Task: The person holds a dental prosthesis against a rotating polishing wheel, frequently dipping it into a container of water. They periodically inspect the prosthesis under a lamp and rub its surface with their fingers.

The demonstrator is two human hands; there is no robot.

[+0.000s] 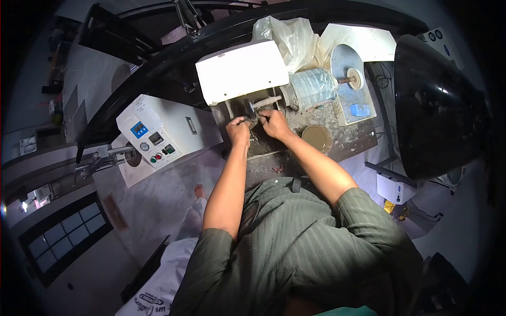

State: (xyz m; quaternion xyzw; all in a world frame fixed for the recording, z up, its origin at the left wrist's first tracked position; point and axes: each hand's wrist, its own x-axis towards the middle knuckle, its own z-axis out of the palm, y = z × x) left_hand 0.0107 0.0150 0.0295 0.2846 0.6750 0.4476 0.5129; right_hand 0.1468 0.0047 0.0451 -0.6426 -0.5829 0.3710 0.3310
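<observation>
My left hand (pixel 239 130) and my right hand (pixel 275 125) are close together under the front of a white hood (pixel 242 71). The fingers of both are pinched around a small, dark, curved piece (pixel 253 122); I cannot tell what it is. Right above the fingertips, a dark wheel (pixel 249 107) sits at the left end of a pale spindle (pixel 268 102). That spindle runs out of a bench motor (pixel 312 88) wrapped in clear plastic. On the motor's other side, a shaft carries a white polishing wheel (pixel 356 79).
Beside my right forearm stands a round bowl of brown liquid (pixel 316 139). A blue block (pixel 360 110) lies in the tray at the right. Crumpled plastic sheeting (pixel 287 42) is behind the hood. A control box (pixel 153 134) stands left, a large black lamp-like shade (pixel 440 110) right.
</observation>
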